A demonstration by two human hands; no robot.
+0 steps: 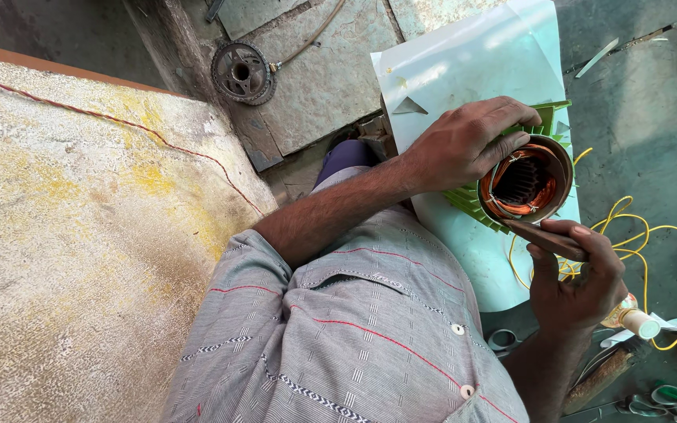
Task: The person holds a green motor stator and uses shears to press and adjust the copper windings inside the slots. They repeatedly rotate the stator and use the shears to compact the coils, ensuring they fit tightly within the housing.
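Note:
A round motor stator [525, 182] with copper windings and green insulating strips sticking out of it lies on a pale sheet [464, 63] on the floor. My left hand [464, 141] grips the stator's upper left side, fingers over its rim. My right hand [577, 282] holds a flat brown wooden stick [546, 239], whose tip rests against the stator's lower rim by the copper coil.
Yellow wire [644, 235] loops to the right of the stator. A small bottle with a white cap [632, 317], scissors [503, 339] and hand tools [667, 395] lie at the lower right. A toothed metal wheel [240, 72] sits on the stone floor. A rough slab [80, 235] fills the left.

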